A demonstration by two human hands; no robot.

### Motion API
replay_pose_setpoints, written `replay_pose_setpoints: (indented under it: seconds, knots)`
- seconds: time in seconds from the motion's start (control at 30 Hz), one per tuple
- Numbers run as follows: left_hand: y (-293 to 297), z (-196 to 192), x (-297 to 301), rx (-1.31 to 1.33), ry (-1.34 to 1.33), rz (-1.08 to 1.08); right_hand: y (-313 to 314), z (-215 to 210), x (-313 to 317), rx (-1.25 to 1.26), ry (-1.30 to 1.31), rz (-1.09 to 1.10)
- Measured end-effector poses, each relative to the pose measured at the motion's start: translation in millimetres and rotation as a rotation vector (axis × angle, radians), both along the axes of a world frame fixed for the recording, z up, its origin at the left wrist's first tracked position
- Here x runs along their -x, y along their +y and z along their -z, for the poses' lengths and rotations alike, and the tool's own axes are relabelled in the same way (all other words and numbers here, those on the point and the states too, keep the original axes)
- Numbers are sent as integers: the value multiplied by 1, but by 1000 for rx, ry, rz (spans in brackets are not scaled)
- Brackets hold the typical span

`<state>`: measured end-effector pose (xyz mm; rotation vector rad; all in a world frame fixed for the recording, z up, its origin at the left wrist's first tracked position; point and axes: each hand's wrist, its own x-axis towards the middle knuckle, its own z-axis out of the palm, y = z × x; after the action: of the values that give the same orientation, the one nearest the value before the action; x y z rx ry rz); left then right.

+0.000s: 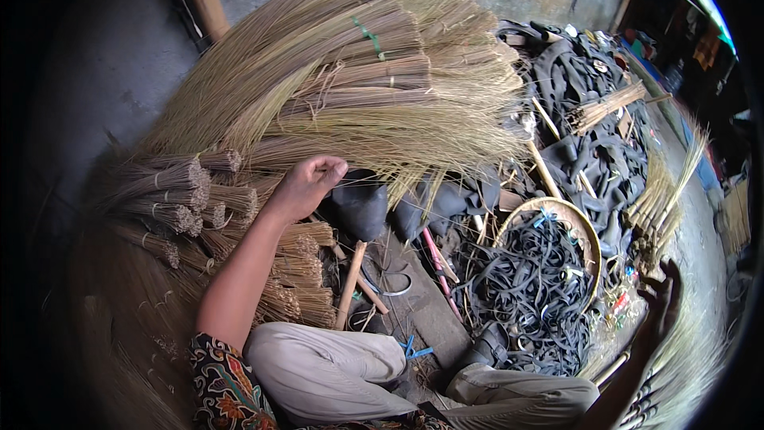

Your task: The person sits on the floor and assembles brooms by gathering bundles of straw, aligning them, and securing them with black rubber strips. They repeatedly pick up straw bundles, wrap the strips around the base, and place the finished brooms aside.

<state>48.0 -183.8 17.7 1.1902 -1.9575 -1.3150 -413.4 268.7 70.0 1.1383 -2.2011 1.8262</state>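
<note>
My left hand [306, 187] is raised in front of a large heap of dried grass bundles [374, 87], its thumb and fingers curled together. Whatever they may hold is too small or hidden to make out. Just beyond its fingertips lies a black rubber piece [360, 205]. Off to the right, my right hand [662, 302] is in shadow, fingers spread and nothing visible in them. It hangs over the floor near some grass brooms [656, 207]. Between my hands, a round woven tray [595, 251] holds a tangle of black rubber strips [525, 295].
Cut grass-stalk bundles [298, 275] are stacked at my left. A bamboo stick [351, 285] and a wooden board [430, 306] lie before my crossed legs. Black rubber scraps [573, 72] pile up at the back right, with a bundle of sticks [609, 107] on top.
</note>
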Motion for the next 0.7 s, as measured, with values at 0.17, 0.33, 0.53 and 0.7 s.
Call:
replay_pose_setpoints:
  seconds: [0.17, 0.33, 0.53, 0.7]
  knots:
    - [-112, 5, 7, 358, -250, -236, -41, 45, -20, -477, 213, 49]
    - [-231, 30, 35, 675, -390, -425, -72, 60, -6, -637, -25, 15]
    - [-339, 52, 70, 856, -604, -559, -105, 82, 12, -830, -74, -67]
    - [-406, 41, 67, 822, -739, -576, -115, 89, 16, -955, -57, -44]
